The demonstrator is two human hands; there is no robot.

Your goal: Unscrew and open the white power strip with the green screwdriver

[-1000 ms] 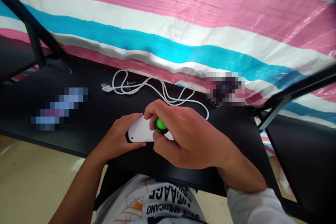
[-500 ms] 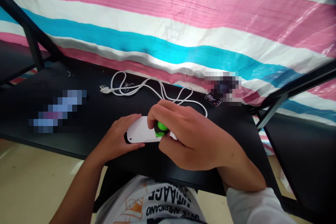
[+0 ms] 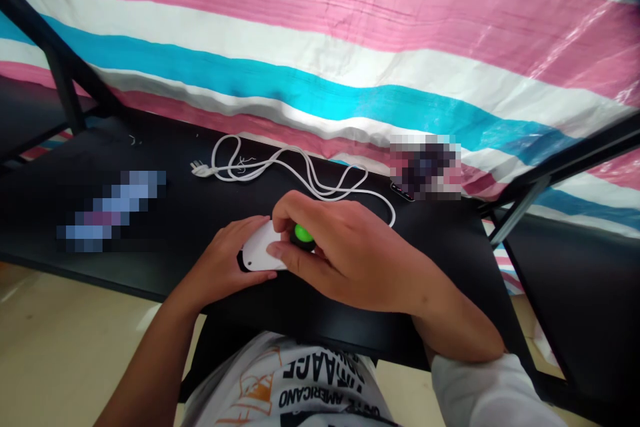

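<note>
A white flat device (image 3: 257, 250) lies near the front edge of a black table (image 3: 190, 213). My left hand (image 3: 225, 263) grips its left end, thumb below and fingers over the top. My right hand (image 3: 350, 260) is curled over its right part, with thumb and fingers pinched round a small tool with a green and black handle (image 3: 303, 235) that stands on the device. Most of the device is hidden under my right hand.
A white power cable with a plug (image 3: 280, 170) lies coiled on the table behind my hands. A small dark gadget (image 3: 403, 190) sits at the back right. A pink, white and blue striped tarp (image 3: 350, 53) hangs behind. Black frame bars (image 3: 60, 67) stand at left and right.
My right hand has slid a little to the left over the device, with its thumb now reaching further across the white surface. The left hand has stayed in place.
</note>
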